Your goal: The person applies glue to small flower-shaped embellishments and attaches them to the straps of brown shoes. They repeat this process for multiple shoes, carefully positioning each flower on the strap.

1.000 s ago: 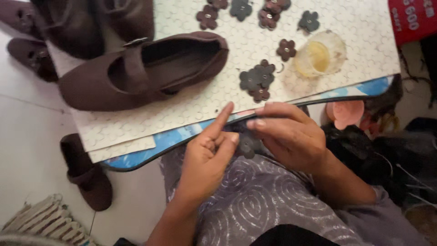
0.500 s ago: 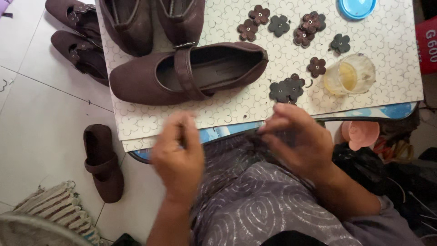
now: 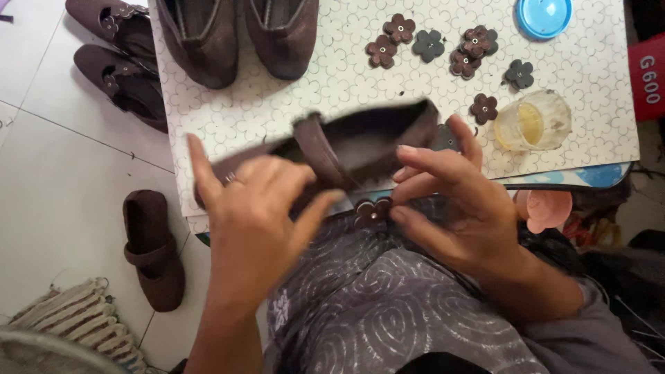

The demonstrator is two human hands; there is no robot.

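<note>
A white board (image 3: 291, 118) patterned with small flowers lies across the person's lap; on it, at the far edge, stand two brown shoes (image 3: 239, 34); scattered brown and grey fabric flowers (image 3: 429, 43) lie to their right, with a round blue lid (image 3: 544, 15) at the far corner and a clear cup of yellowish liquid (image 3: 533, 123) near the right edge; a red package (image 3: 647, 76) with white print sits just past that edge. On the tiled floor to the left lie more brown shoes (image 3: 118, 48), a single brown shoe (image 3: 151, 249) and a woven mat (image 3: 76, 325).

The strapped brown shoe (image 3: 346, 142) sits blurred at the board's near edge; the left hand (image 3: 256, 221) covers its heel end, fingers spread and curling about it, a ring on one finger; the right hand (image 3: 450, 201) hangs half open just beside the toe, pinching a brown flower piece (image 3: 373, 211) between thumb and fingertips over the grey patterned lap.

Half a second earlier the shoe lay flat and sharp further up the board, both hands low over the lap; now the left hand has risen to it and the shoe has shifted nearer.
</note>
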